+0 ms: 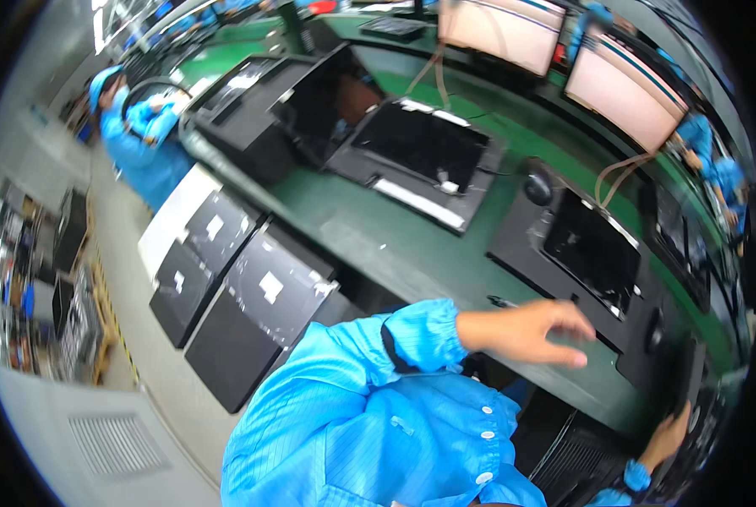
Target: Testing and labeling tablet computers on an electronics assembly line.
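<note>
"Two hands, doing what?"
"Left hand (pixel 526 332) is empty, fingers spread, over the near edge of the green bench (pixel 369 245). Right hand (pixel 668 437) meets a dark slab (pixel 691 378), right; grip, I can't tell."
"Nearest black screen (pixel 592 253)?"
"Beyond Left hand."

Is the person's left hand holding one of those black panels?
No, the left hand is empty, its fingers spread with nothing between them.

The site is an electronics assembly workshop. Indicators: green-topped workbench (pixel 403 258) carrying black display panels (pixel 593 253); lit monitors (pixel 627 89), far right; co-worker (pixel 145 145) in blue smock (pixel 137 165) and cap (pixel 100 80), far left; loaded pallets (pixel 105 325) beside yellow-and-black floor tape (pixel 127 345), left.
</note>
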Motion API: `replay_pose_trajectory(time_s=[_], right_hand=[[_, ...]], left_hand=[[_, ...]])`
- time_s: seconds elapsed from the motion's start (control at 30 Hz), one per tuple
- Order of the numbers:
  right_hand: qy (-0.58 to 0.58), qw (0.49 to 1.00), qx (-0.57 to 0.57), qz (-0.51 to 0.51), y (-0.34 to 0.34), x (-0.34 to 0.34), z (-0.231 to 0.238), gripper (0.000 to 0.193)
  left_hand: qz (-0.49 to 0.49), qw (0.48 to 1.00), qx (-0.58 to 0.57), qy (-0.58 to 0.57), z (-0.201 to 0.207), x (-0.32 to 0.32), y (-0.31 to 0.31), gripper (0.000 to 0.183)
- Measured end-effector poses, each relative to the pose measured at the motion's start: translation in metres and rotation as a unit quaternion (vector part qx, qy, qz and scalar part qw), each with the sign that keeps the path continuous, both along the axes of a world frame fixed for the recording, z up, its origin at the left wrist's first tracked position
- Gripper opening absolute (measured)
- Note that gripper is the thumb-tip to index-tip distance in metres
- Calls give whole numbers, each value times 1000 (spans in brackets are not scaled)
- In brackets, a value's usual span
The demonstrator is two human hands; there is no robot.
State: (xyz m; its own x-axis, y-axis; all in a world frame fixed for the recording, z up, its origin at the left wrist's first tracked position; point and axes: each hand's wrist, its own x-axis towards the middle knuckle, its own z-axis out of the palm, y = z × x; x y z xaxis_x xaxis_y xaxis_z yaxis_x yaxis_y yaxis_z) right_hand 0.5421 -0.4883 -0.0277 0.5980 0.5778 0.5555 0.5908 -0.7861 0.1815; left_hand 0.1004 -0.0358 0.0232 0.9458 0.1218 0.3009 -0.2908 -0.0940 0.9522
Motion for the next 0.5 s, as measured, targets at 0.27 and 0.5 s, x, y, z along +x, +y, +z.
replay_pose_trajectory(time_s=[0.27,0.5], right_hand=[[-248,896,54,365,188,-229,108,36],[-101,706,-16,701,307,-335,89,29]], left_hand=[[159,923,-332,115,-34,-185,-41,45],[651,563,392,325,-119,-327,-55,77]])
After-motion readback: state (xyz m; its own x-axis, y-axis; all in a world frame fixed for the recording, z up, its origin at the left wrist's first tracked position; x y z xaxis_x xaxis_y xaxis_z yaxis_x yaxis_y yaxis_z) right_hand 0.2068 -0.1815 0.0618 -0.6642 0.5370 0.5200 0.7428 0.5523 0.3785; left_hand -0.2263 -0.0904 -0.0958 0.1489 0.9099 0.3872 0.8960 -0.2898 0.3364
